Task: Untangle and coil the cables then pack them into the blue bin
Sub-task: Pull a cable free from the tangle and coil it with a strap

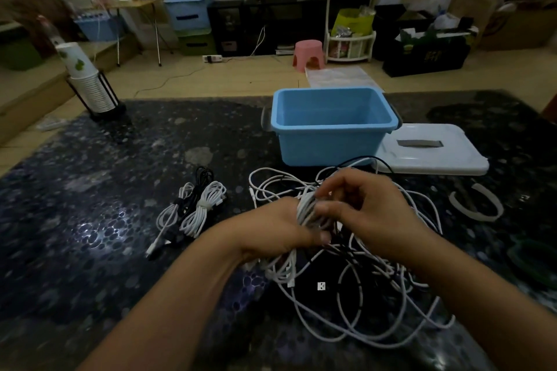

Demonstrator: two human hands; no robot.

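Gripping a white coil (305,208) between them, the left hand (280,229) and right hand (364,208) are working above a loose cable tangle (355,286) on the worktop (90,220). Beyond the hands the blue bin (331,123) is sitting open; two tied bundles (193,208) are lying left of them.

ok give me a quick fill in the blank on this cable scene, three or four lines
1. The blue bin on the table holds ____ cables so far.
2. The bin's white lid lies on the bin's ____ side as the camera sees it.
3. Both hands, left hand and right hand, hold a bundle of ____ cable.
4. The tied coils lie to the ____ of the loose tangle.

Missing words: no; right; white; left
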